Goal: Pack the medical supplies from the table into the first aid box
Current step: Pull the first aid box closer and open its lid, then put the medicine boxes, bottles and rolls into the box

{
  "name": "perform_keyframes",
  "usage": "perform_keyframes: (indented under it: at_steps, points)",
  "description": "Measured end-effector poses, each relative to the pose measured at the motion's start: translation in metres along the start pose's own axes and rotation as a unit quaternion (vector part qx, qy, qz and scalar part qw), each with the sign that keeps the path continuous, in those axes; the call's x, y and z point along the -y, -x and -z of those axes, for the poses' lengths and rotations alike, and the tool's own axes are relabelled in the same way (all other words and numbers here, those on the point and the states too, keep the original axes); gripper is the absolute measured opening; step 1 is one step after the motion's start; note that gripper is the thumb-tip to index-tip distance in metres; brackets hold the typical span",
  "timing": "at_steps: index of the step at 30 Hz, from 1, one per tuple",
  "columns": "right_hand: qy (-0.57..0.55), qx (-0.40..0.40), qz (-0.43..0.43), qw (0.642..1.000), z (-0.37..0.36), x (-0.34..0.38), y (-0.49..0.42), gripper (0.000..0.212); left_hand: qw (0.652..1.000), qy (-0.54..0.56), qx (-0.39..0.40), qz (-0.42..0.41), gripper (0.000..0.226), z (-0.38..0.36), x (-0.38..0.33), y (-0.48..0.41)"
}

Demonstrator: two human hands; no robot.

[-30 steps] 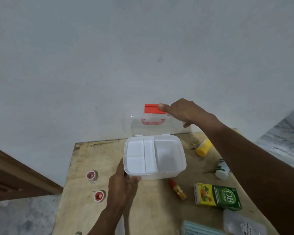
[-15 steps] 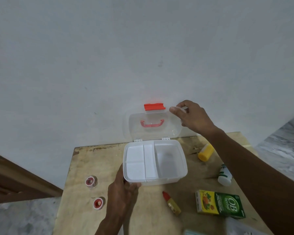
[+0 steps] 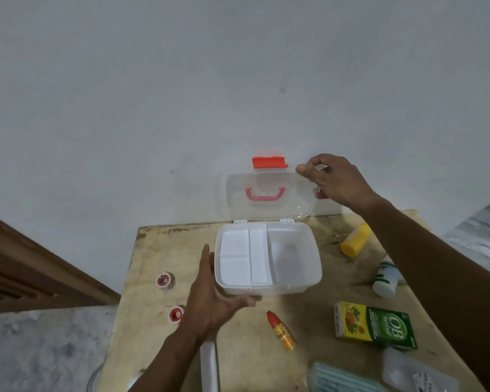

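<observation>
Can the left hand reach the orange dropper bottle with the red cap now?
Probably yes. The left hand braces the front left corner of the white plastic first aid box; the small orange dropper bottle with red cap lies close by on bare wooden tabletop, nothing between.

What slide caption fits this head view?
Left hand steadies an empty white plastic first aid box; right hand holds its clear hinged lid upright.

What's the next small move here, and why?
Probably let the right hand release the lid, which stands upright, and reach for the yellow bottle nearby. The first aid box has empty compartments, and the left hand steadies it.
</observation>
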State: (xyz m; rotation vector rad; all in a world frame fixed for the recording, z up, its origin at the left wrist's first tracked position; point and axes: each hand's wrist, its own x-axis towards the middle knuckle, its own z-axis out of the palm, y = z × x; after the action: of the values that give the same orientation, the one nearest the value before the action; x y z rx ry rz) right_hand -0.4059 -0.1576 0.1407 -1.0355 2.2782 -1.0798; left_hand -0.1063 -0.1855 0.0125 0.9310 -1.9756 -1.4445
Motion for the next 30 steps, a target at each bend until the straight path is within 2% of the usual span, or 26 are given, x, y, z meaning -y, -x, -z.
perform_keyframes:
  at_steps: [6,10,14,18,26,30]
  points:
    - [0.022,0.011,0.012,1.0,-0.004,-0.001,0.003,0.046,0.998,-0.025,0.031,-0.054,0.102,0.003,-0.001,-0.014]
    - [0.097,0.015,0.013,0.995,-0.006,-0.002,0.008,0.061,0.995,-0.029,0.05,-0.078,0.103,-0.001,0.004,-0.021]
    - [0.092,0.021,-0.011,0.995,-0.006,0.002,0.02,0.075,0.995,-0.023,0.051,-0.086,0.101,-0.003,0.007,-0.02]
    - [0.087,0.013,-0.024,0.996,-0.001,0.007,0.037,0.079,0.994,-0.016,0.047,-0.095,0.096,-0.005,0.0,-0.015]
    - [0.107,-0.01,-0.07,0.992,0.014,-0.007,0.09,0.078,0.997,-0.035,0.036,-0.06,0.098,-0.005,0.003,-0.01]
    - [0.131,-0.004,-0.098,0.986,0.014,-0.033,0.125,0.077,0.998,-0.054,0.011,-0.014,0.102,-0.008,0.005,-0.007]
